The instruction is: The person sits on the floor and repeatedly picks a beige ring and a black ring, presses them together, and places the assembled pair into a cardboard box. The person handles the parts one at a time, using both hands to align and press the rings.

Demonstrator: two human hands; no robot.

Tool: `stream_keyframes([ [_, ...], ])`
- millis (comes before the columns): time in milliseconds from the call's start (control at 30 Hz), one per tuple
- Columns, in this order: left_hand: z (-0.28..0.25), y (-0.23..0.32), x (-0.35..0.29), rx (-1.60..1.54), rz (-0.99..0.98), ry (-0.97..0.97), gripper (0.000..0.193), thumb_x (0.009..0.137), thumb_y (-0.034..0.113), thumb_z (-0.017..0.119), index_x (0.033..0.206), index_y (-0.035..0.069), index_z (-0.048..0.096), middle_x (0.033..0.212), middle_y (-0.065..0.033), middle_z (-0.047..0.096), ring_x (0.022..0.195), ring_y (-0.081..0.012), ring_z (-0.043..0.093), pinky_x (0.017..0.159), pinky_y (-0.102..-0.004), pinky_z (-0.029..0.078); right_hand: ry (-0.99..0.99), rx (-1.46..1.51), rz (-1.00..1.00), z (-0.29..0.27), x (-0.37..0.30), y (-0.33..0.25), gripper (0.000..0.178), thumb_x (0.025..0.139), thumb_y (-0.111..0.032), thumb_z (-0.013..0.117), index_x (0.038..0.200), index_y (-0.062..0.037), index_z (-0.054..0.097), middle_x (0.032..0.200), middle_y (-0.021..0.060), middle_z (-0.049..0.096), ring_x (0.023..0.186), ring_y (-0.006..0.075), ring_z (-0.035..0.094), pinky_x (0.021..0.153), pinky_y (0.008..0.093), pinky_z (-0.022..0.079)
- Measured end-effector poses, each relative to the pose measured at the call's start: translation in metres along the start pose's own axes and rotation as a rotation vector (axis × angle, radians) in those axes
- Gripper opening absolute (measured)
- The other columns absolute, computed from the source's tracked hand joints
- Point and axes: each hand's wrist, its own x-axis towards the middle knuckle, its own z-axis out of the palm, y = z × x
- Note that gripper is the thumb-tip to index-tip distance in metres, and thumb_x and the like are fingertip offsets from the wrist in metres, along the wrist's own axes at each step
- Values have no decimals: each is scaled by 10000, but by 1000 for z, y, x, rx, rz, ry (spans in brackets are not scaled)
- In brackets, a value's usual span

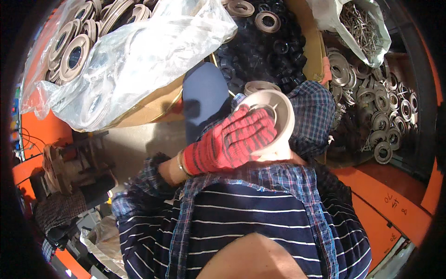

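Above my lap is a beige, bowl-like round part (285, 106) with a ring-shaped inner wall, its hollow side tilted up. My left hand (232, 142), in a red and black striped knit glove, presses its closely set fingers into the hollow and holds the part. The thumb is hidden. Bare skin of my right hand or wrist (298, 160) shows at the part's lower right edge, in bright glare; the fingers there are hidden. Just beyond the part sits another beige ring (261, 86), partly covered.
Many black plastic rings (283, 49) fill a cardboard box (316, 39) ahead. Left of it, clear plastic sheeting (139, 56) drapes over a carton beside beige rings (75, 56). Metallic-looking rings (382, 121) pile at right, below a white bag (381, 37) of thin metal pieces. Orange panels (381, 204) flank me.
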Motion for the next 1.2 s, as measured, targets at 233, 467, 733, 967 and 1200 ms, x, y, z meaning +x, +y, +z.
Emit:
stream_keyframes([
  [233,1,-9,-23,-399,-605,66,585,891,158,737,1413,11,518,1316,-186,626,1167,-280,648,964,-356,518,-30,1029,1209,-1,21,3,607,971,-631,490,1133,-49,554,587,77,589,440,225,602,453,367,573],
  [467,33,-6,-13,-613,-954,287,524,933,137,706,1401,-6,519,1348,-135,605,1201,-213,596,1043,-327,462,-82,-570,416,-3,40,-1,425,881,-339,731,1010,5,517,767,132,646,676,207,646,641,337,519],
  [733,71,-19,-59,-898,-802,402,368,1001,37,529,1366,-4,534,1287,-122,640,1128,-174,626,949,-300,526,-218,-868,274,-10,47,5,415,858,-403,704,941,-15,581,736,226,663,686,379,694,627,431,544],
  [967,95,-41,-93,-728,-739,405,344,1044,72,443,1373,11,527,1379,-139,581,1217,-225,600,1028,-366,517,-307,-1053,73,0,40,1,455,844,-457,697,993,-36,611,938,185,633,826,373,669,698,458,552],
  [1200,83,-40,-98,-308,-539,175,416,1008,80,519,1422,45,494,1363,-98,591,1177,-190,613,932,-318,545,-500,-852,-196,-12,38,9,373,776,-302,755,951,-5,611,831,159,558,716,324,623,628,398,525],
])
